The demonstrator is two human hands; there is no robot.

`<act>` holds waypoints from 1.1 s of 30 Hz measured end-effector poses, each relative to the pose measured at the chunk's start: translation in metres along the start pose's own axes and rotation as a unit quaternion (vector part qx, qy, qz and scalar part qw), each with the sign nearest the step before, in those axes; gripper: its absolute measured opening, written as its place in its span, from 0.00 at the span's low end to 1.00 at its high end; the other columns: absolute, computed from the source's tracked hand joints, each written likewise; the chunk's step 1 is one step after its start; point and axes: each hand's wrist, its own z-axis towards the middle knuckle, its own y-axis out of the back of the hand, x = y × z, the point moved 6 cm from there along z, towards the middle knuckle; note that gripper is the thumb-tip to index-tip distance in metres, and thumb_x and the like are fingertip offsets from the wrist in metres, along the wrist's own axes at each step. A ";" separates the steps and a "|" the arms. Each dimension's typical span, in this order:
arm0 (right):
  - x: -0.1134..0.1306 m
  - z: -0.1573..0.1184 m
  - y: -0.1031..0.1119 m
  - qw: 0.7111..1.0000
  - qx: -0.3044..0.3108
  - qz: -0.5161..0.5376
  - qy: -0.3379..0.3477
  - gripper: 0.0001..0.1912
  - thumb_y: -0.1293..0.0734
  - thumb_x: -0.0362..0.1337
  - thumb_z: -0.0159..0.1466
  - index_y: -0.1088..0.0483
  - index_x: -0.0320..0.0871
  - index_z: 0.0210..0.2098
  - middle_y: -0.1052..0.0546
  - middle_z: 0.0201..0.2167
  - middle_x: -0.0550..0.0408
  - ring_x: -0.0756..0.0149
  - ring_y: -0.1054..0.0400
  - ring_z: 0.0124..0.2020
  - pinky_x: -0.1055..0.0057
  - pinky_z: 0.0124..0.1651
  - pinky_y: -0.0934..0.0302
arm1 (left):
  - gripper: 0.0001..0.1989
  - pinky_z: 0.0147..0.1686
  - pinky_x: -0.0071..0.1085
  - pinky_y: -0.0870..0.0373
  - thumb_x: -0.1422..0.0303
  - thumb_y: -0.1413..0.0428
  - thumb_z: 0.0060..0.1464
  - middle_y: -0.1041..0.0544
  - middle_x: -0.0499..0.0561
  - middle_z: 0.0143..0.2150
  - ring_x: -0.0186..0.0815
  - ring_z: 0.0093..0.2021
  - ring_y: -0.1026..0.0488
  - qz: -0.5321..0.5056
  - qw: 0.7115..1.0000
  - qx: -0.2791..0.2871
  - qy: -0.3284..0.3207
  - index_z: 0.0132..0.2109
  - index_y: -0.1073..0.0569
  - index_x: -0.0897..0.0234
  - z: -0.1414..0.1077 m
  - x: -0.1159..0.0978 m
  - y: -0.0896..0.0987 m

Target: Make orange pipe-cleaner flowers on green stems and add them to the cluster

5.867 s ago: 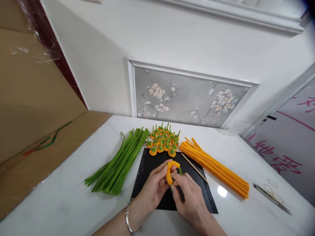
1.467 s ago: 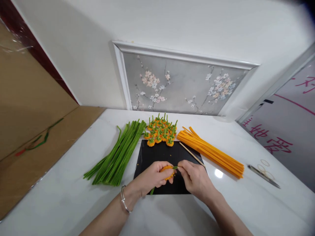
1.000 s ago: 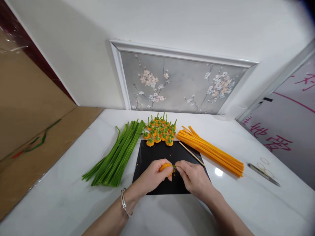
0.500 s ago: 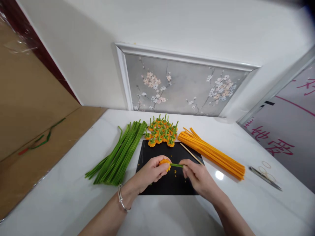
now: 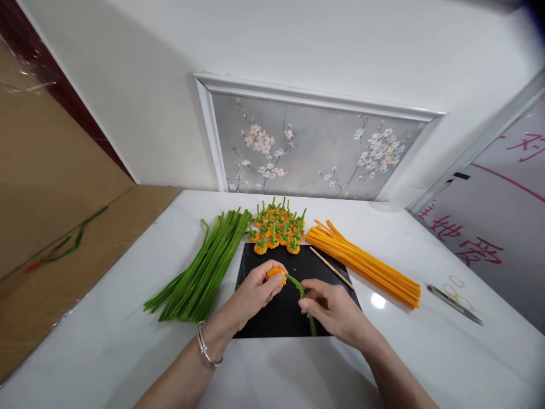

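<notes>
My left hand (image 5: 259, 289) is closed around a small orange pipe-cleaner pumpkin (image 5: 276, 276), partly hidden by my fingers. From the pumpkin a green pipe cleaner (image 5: 296, 282) curves right and bends down, its lower end blurred. The thumb and fingertips of my right hand (image 5: 327, 307) pinch that green pipe cleaner at the bend. Both hands are above a black mat (image 5: 276, 324). Beyond it stand several finished orange pumpkins (image 5: 293, 246) with green tops and upright stems.
A bundle of green pipe cleaners (image 5: 204, 272) lies to the left, and an orange bundle (image 5: 366, 264) to the right. A thin wooden stick (image 5: 332, 268) crosses the mat's right edge. Tweezers (image 5: 455, 305) and pale elastic bands (image 5: 457, 281) lie far right; cardboard (image 5: 128, 227) borders the left.
The green pipe cleaner was straight between my hands and now bends downward at my right fingers. Both hands have shifted slightly left in view, my right one a little lower.
</notes>
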 end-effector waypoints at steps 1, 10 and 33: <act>0.003 0.000 -0.003 1.000 0.003 -0.026 0.005 0.11 0.41 0.40 0.68 0.31 0.43 0.41 0.24 0.24 0.58 0.69 0.28 0.25 0.74 0.31 0.36 | 0.08 0.18 0.21 0.55 0.62 0.48 0.57 0.43 0.39 0.22 0.25 0.20 0.51 0.007 1.000 0.000 -0.001 0.39 0.33 0.63 0.000 0.000 -0.001; 0.002 0.001 0.001 0.993 0.013 -0.114 0.025 0.12 0.46 0.33 0.68 0.32 0.45 0.43 0.23 0.26 0.59 0.69 0.28 0.25 0.75 0.30 0.38 | 0.16 0.17 0.23 0.58 0.54 0.49 0.57 0.37 0.41 0.24 0.23 0.18 0.51 0.003 0.995 0.083 0.054 0.41 0.32 0.63 -0.002 0.010 -0.011; 0.012 0.001 -0.007 0.979 -0.033 -0.191 0.060 0.15 0.46 0.37 0.69 0.34 0.45 0.29 0.28 0.22 0.56 0.68 0.34 0.22 0.74 0.27 0.46 | 0.12 0.30 0.26 0.33 0.68 0.40 0.49 0.25 0.48 0.27 0.28 0.26 0.32 -0.007 0.995 0.097 0.034 0.41 0.21 0.69 0.003 0.017 -0.011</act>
